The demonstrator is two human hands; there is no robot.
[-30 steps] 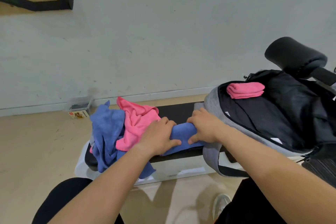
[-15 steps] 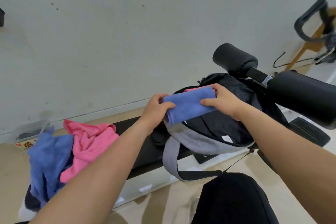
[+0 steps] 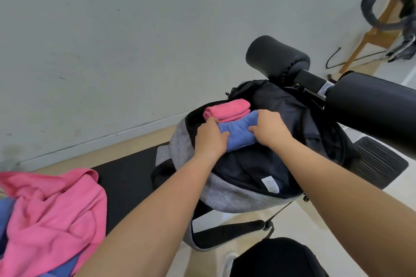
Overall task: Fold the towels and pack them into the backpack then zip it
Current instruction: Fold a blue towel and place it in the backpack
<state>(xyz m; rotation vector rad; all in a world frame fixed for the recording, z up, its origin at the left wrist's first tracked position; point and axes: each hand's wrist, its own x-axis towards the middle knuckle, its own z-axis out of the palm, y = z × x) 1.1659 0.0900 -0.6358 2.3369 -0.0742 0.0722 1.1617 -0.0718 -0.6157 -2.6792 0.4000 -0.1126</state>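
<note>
On the bench, left hand and right hand curl fingers round the blue towel in the backpack.

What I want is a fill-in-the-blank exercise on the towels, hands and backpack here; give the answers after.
The left hand and right hand grip a folded towel coloured ____.
Behind it, in the backpack opening, lies a second folded towel coloured ____.
The heap of unfolded towels lies to the backpack's ____ in the picture.
Answers: blue; pink; left.
</note>
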